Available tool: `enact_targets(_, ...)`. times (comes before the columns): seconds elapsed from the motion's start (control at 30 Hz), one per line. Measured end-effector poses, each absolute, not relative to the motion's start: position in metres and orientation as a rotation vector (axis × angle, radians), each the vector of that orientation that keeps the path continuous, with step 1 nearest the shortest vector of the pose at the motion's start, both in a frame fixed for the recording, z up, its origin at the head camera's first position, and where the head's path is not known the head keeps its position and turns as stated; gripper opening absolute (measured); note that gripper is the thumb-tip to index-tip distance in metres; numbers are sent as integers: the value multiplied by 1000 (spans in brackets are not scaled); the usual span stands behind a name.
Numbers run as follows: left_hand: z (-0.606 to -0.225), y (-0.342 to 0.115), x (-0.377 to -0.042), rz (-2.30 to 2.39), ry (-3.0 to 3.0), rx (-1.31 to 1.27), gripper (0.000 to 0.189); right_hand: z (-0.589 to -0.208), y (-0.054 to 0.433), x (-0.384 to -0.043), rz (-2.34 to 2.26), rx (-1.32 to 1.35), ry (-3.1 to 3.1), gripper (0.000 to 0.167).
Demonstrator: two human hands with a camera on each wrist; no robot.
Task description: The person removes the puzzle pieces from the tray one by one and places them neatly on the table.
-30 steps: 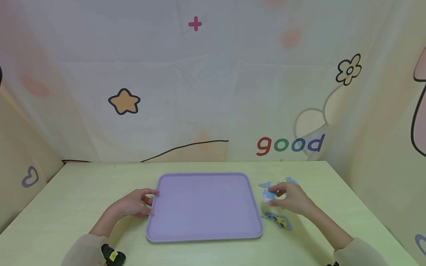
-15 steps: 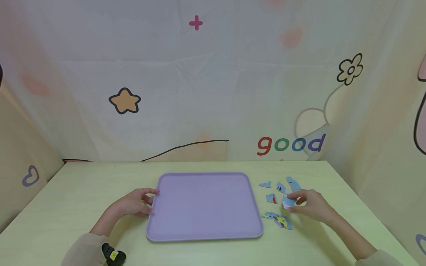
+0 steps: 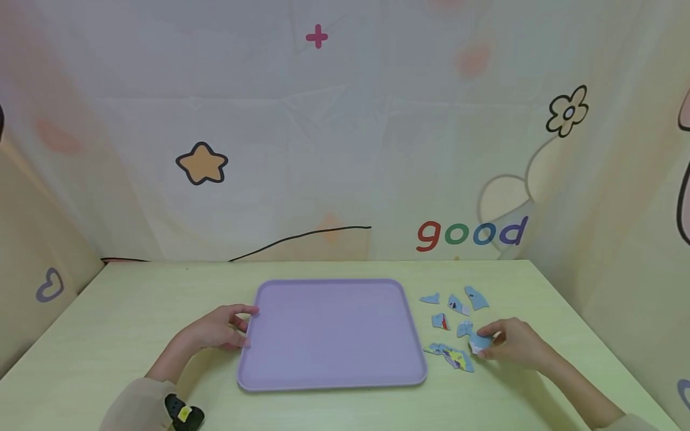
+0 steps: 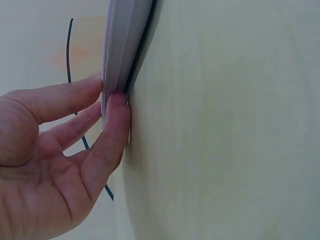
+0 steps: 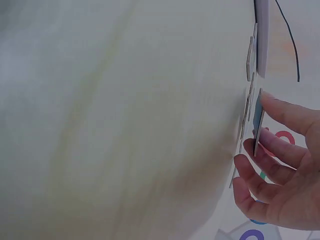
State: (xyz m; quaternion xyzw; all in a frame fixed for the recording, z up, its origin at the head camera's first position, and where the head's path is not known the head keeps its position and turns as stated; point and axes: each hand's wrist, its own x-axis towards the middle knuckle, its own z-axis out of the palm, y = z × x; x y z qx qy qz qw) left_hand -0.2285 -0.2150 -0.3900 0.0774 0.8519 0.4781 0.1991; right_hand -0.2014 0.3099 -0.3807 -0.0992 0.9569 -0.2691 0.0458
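A purple tray (image 3: 331, 335) lies on the table, and my left hand (image 3: 218, 328) holds its left rim. In the left wrist view, the thumb and fingers of my left hand (image 4: 75, 140) pinch the tray's edge (image 4: 122, 45) from both sides. To the right of the tray, my right hand (image 3: 514, 346) pinches a light blue jigsaw puzzle piece (image 3: 478, 342) between thumb and fingers. That piece (image 5: 258, 122) stands just off the flat pieces in the right wrist view. Its near corner overlaps another blue puzzle piece (image 3: 465, 328) in the head view.
Several loose puzzle pieces lie right of the tray: a small blue one (image 3: 430, 298), a long blue one (image 3: 477, 297), one with a red patch (image 3: 440, 321) and a yellow-and-blue cluster (image 3: 455, 358). A printed curtain (image 3: 323, 149) hangs behind the table.
My right hand has moved right and toward the near edge, carrying the blue puzzle piece away from the tray and uncovering other pieces. My left hand has stayed on the tray's rim.
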Motion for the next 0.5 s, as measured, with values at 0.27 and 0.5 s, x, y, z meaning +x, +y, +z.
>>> enact_targets(0.27, -390, -215, -228, 1342, 2379, 221, 64, -383, 312, -200, -781, -297, 2914, 38)
enact_targets(0.5, -391, -216, -229, 1366, 2362, 221, 64, -382, 312, -200, -729, -329, 2937, 38)
